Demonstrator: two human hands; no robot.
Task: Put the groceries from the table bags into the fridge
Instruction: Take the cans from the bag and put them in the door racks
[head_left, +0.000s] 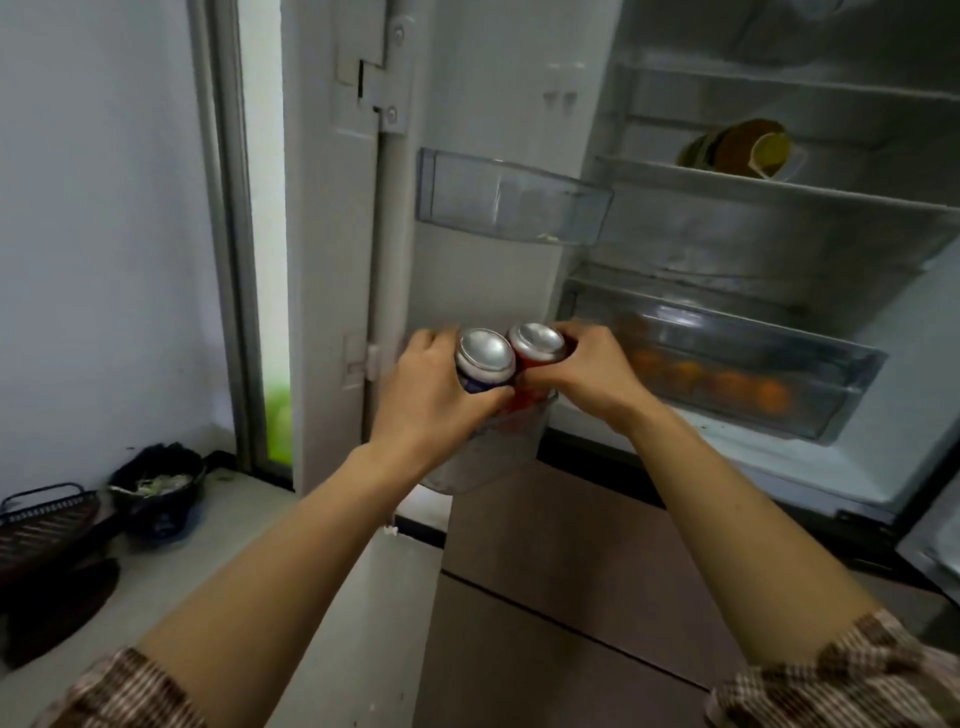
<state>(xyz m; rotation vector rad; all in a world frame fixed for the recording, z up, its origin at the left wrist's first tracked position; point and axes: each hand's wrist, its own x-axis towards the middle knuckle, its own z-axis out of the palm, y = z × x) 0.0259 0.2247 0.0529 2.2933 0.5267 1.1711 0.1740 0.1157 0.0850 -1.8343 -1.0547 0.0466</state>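
The left hand wraps its fingers around a blue can; the right hand grips a red can. Both cans touch, over the lower door bin. Labels are unreadable.

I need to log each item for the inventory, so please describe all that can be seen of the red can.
The red can is a metal drink can with a red body and a silvery end facing the camera. It stands tilted in the lower door bin, only partly in. The right hand holds it in a closed grip from the right. It sits close beside the blue can; whether they touch is unclear. Its label is too blurred to read.
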